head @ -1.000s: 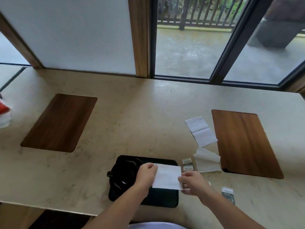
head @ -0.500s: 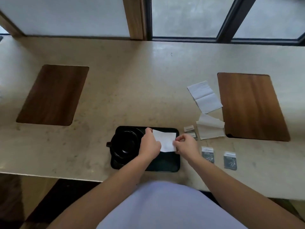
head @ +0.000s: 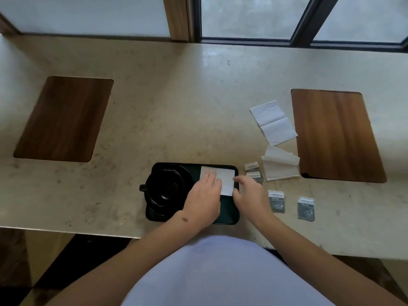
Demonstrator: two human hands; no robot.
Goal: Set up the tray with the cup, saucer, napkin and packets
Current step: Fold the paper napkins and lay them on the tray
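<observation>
A black tray point(head: 227, 214) lies at the counter's near edge. On its left half a black cup point(head: 164, 187) stands on a black saucer point(head: 154, 212). A white folded napkin point(head: 225, 178) lies flat on the tray's right half. My left hand point(head: 204, 198) rests palm down with its fingers spread over the napkin's left side. My right hand point(head: 248, 193) hovers at the tray's right edge, fingers apart, its fingertips at the napkin's right edge. Dark packets point(head: 276, 200) point(head: 305, 208) lie on the counter to the right, and two smaller ones point(head: 252, 171) sit beside the tray.
Two loose napkins point(head: 273, 122) point(head: 280, 166) lie on the beige counter right of the tray. Wooden inlays sit at the left point(head: 64, 118) and right point(head: 335, 135). A window frame point(head: 300, 40) runs along the back. The counter's edge point(head: 66, 230) is close to my body.
The napkin, held in the air between both hands, came down flat onto the tray's right half. My left hand flattened on it and my right hand let go. The view tilted downward.
</observation>
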